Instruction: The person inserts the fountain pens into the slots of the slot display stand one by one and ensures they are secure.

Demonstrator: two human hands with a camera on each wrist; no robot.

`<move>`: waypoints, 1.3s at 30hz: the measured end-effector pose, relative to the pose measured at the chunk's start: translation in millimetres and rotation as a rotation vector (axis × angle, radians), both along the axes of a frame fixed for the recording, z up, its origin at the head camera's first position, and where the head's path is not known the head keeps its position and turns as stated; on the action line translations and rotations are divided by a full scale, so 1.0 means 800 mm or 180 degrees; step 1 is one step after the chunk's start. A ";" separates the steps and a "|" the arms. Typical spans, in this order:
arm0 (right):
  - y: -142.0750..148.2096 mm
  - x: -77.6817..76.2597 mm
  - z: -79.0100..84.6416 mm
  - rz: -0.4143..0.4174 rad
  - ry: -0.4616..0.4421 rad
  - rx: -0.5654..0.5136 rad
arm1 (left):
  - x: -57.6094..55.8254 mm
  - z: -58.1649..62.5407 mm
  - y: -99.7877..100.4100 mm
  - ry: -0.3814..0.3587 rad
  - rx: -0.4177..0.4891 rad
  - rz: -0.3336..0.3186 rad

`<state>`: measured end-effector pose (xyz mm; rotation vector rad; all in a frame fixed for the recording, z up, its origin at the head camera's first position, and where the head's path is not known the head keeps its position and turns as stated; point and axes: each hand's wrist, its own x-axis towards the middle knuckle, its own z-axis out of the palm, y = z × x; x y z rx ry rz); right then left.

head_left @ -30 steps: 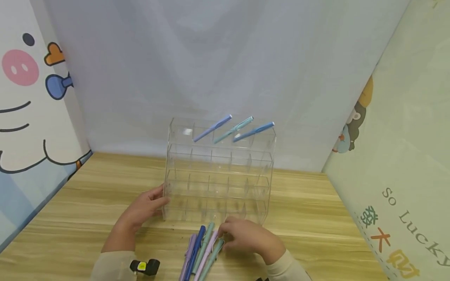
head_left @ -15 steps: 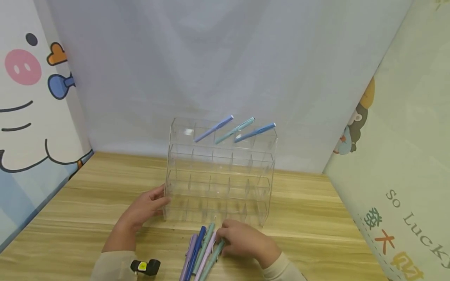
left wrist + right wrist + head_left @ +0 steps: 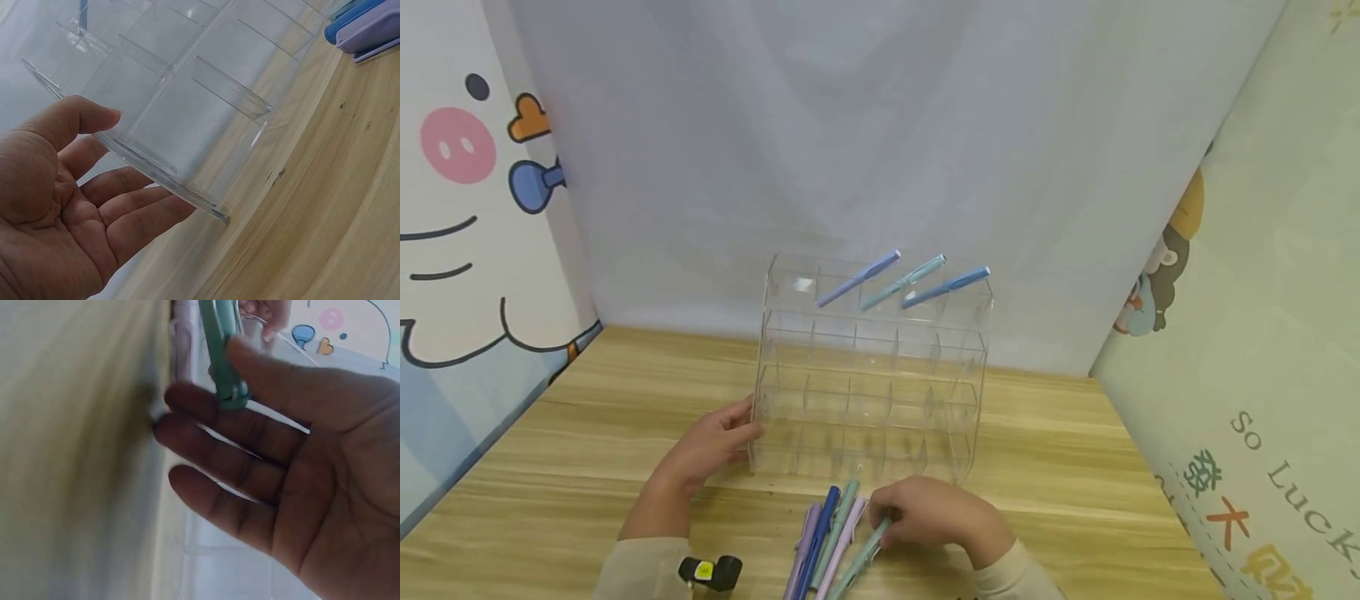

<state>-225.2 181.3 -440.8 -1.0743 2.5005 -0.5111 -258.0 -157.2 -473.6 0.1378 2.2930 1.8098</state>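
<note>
A clear acrylic pen rack [image 3: 872, 329] with tiered, divided shelves stands on the wooden table. My left hand [image 3: 711, 442] holds its left side edge, thumb at the front and fingers behind the panel [image 3: 159, 178]. Below the rack, my right hand [image 3: 932, 512] pinches the upper end of a green pen [image 3: 867, 557] between thumb and forefinger; the other fingers are spread in the right wrist view. Left of that pen lie a pink-lilac pen [image 3: 844, 537], another green pen [image 3: 837, 533], a dark blue pen [image 3: 818, 537] and a purple pen [image 3: 803, 546].
Across the rack's top shelf lean a periwinkle pen [image 3: 859, 279], a light teal pen [image 3: 904, 282] and a blue pen [image 3: 947, 287]. A pale curtain [image 3: 887, 150] hangs behind the table, with printed panels on both sides.
My right hand has taken hold of the green pen, and the pen's upper end has swung right, away from the other pens. My left hand stays on the rack.
</note>
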 end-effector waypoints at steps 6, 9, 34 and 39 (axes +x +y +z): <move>0.011 -0.005 0.011 0.0059 -0.0500 -0.0502 | 0.002 -0.001 -0.002 -0.0001 -0.0019 0.0000; 0.014 -0.007 0.014 0.0193 -0.0937 -0.0903 | 0.002 -0.001 -0.002 0.0002 -0.0024 0.0005; 0.035 -0.034 0.026 -0.0677 -0.0624 -0.3209 | 0.003 0.007 -0.003 0.0012 -0.0022 -0.0021; 0.032 -0.043 0.025 -0.0882 -0.0391 -0.3539 | 0.004 0.005 -0.001 0.0013 -0.0026 -0.0002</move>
